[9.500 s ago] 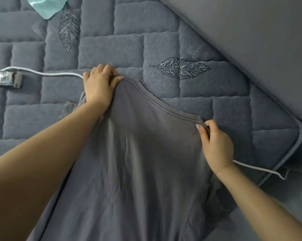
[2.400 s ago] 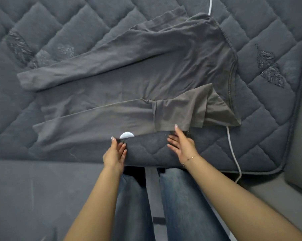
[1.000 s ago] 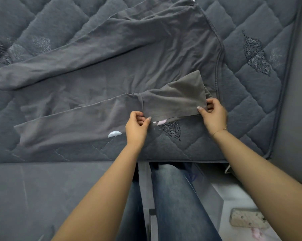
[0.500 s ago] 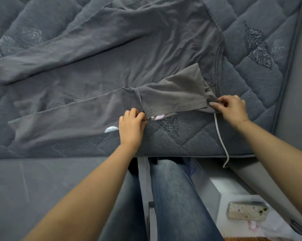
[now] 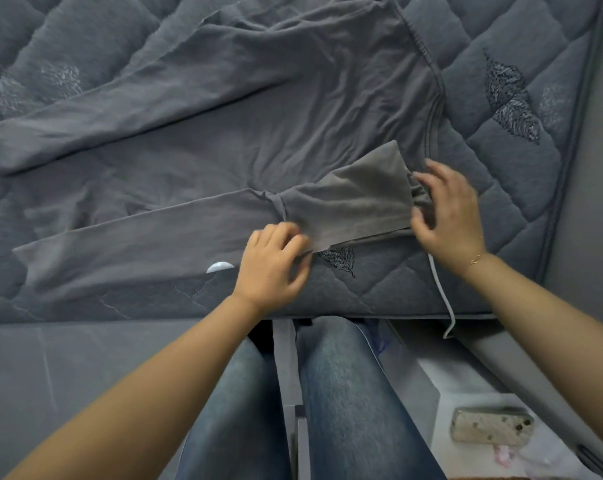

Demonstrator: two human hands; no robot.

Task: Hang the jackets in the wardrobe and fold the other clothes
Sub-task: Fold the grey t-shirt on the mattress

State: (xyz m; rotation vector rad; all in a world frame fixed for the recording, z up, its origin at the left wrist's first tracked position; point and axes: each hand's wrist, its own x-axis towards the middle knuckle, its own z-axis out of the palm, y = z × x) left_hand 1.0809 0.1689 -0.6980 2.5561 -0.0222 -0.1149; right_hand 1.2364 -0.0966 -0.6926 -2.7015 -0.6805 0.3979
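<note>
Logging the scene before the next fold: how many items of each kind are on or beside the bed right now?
Grey long-sleeved shirt: 1
Quilted bed cover: 1
White cord: 1
Phone: 1
Hands: 2, left hand and right hand, both on the shirt
Total: 6

shirt (image 5: 258,109) on quilt (image 5: 501,188) | cord (image 5: 440,292) right of shirt | phone (image 5: 492,429) below, near right
</note>
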